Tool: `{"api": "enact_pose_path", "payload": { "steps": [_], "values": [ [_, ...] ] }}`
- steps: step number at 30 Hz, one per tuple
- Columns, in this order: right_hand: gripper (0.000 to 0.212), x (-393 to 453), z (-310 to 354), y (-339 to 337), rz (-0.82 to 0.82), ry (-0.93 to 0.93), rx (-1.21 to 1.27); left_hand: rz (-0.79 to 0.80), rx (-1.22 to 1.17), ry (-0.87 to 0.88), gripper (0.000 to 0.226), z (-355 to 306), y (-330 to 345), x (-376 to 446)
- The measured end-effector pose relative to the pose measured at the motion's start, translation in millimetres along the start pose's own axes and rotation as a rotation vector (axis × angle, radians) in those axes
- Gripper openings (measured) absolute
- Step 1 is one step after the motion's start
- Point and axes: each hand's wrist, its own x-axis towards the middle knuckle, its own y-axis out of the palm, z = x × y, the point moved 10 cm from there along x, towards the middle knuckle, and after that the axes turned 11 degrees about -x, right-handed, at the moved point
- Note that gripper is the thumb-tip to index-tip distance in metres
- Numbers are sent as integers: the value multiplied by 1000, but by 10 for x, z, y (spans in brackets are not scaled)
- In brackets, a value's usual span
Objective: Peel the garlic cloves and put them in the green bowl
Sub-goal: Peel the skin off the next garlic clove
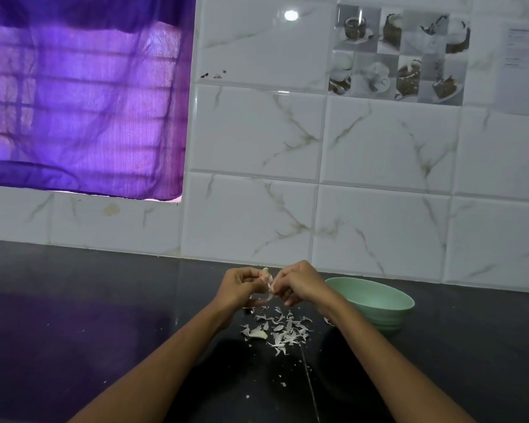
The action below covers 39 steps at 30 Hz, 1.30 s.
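A: What's in your grip?
B: Your left hand (239,285) pinches a pale, half-skinned garlic clove (265,273) above the table (74,315); your right hand (297,283) pinches its papery skin.
A: The green bowl (376,303)?
B: Just right, beside the peel scraps (283,329).

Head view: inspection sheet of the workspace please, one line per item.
Surface: dark countertop, glossy, purple reflection on its left part.
Job's things: garlic clove held up between both hands; green bowl on the counter to the right of the hands, contents not visible; one more clove lying among the peels.
Clutter: garlic peels scattered on the counter below the hands, smaller flecks nearer the camera.
Grippers: left hand pinching the clove; right hand pulling at its skin.
Cables: nothing seen.
Surroundings: white marble-pattern wall tiles, one tile printed with cups; purple curtain over a window at left.
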Motion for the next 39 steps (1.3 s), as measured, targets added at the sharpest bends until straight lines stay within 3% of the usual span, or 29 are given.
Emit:
{"api": "enact_pose_path", "payload": {
  "steps": [5,7,9,12,13,15,22,28,32,36,39],
  "values": [
    [21,22,-27,39,11,-58,-397,-136,-56,22,16,-14,-141,19],
    [22,30,-35,34,-5,-74,-481,-125,62,58,16,-39,-150,28],
    [38,35,-6,-30,-68,-84,-509,-83,227,97,17,-44,-105,34],
    [14,9,92,-83,-122,-147,-588,-49,373,119,18,-27,-67,44],
    [14,2,121,-84,-130,-170,-616,-44,398,119,18,-20,-68,50],
    [29,-4,147,-83,-147,-201,-589,-27,449,126,18,-17,-59,47],
    [14,-43,249,-111,-265,-263,-544,32,674,182,19,-58,35,4],
    [18,-63,276,-22,-188,-291,-607,-11,720,147,19,-47,-23,23],
    [10,-60,284,-56,-235,-287,-708,-10,729,156,17,-64,2,10],
    [45,-49,315,-121,-269,-312,-666,-28,780,167,24,-66,-19,21],
    [16,-62,354,-134,-290,-324,-618,-23,825,173,21,-70,-25,29]
  ]
}}
